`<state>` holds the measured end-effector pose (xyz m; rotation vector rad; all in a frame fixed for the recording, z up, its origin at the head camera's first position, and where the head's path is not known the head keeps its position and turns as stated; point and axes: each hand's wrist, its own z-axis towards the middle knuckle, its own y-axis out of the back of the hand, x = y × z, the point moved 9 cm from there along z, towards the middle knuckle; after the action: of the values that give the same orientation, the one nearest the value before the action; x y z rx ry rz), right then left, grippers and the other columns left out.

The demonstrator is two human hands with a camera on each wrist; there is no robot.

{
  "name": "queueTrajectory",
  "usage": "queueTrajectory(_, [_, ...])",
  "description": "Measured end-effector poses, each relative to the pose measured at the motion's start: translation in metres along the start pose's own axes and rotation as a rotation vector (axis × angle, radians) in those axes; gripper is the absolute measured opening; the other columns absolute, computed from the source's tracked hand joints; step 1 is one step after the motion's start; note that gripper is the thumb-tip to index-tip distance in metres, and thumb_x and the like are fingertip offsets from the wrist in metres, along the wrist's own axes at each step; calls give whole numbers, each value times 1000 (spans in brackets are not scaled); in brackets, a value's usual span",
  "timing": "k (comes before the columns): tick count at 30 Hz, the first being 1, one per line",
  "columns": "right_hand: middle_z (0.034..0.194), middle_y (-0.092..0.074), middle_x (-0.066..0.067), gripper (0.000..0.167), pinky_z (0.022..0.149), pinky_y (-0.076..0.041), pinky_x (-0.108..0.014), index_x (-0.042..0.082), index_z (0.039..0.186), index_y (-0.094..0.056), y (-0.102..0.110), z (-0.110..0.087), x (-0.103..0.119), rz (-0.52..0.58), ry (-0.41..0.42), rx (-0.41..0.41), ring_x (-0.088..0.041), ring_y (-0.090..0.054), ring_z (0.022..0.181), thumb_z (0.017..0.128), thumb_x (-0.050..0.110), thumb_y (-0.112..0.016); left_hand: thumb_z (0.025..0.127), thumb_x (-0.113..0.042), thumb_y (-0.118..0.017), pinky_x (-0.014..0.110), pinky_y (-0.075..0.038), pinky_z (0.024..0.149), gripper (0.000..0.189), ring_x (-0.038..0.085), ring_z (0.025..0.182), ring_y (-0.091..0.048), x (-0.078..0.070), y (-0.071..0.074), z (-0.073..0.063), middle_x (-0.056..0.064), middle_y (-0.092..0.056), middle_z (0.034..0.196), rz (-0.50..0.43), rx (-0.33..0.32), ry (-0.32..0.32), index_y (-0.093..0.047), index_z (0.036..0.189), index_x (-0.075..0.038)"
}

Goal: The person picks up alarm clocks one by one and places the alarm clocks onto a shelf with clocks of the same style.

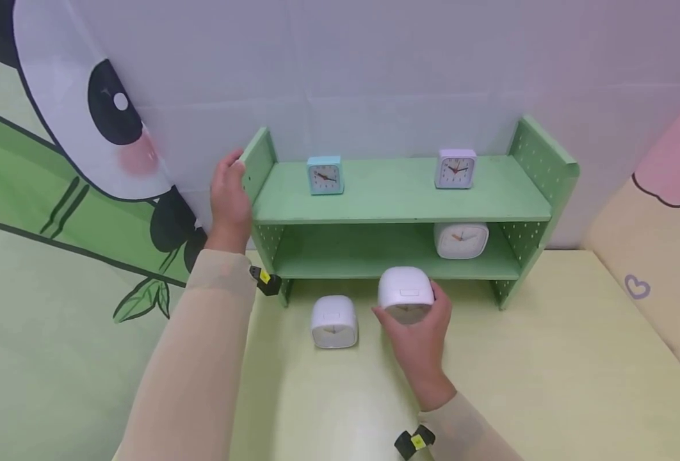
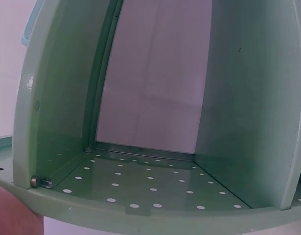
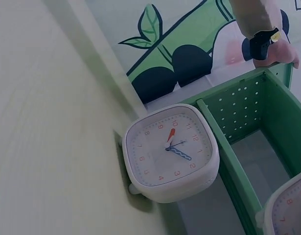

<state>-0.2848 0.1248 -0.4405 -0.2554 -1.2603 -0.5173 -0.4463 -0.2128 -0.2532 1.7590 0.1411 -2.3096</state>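
My right hand (image 1: 419, 336) grips a white alarm clock (image 1: 406, 285) between thumb and fingers, lifted in front of the lower board of a green shelf (image 1: 397, 219). In the right wrist view, part of this held clock (image 3: 292, 210) shows at the lower right corner. A second white alarm clock (image 1: 333, 320) stands on the table to its left; its dial faces the right wrist camera. My left hand (image 1: 229, 203) holds the shelf's left side panel near its top front edge. Only a bit of the left hand (image 2: 13, 215) appears in the left wrist view.
On the top board stand a light blue clock (image 1: 325, 175) at left and a lilac clock (image 1: 455, 169) at right. Another white clock (image 1: 461, 241) sits on the lower board's right part. The pale yellow table (image 1: 576, 358) extends in front; a wall with cartoon print rises behind.
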Motion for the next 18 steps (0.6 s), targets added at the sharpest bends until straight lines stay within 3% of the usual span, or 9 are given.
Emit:
queueTrajectory(8, [146, -36, -8, 108, 103, -35, -51, 12, 152, -33, -1, 19, 18, 20, 33, -21, -25, -38, 128, 69, 37, -98, 109, -43, -35, 42, -36, 107, 50, 22, 129, -44, 1, 0, -2, 2, -45, 150, -15, -2, -18, -43, 156, -26])
queueTrajectory(18, [151, -32, -12, 113, 103, -38, -54, 10, 155, -27, -10, 43, 41, 18, -27, 36, -29, -37, 130, 71, 38, -97, 110, -45, -34, 42, -36, 108, 50, 23, 131, -42, 2, -1, -3, 1, -44, 151, -19, 14, -7, -42, 156, -28])
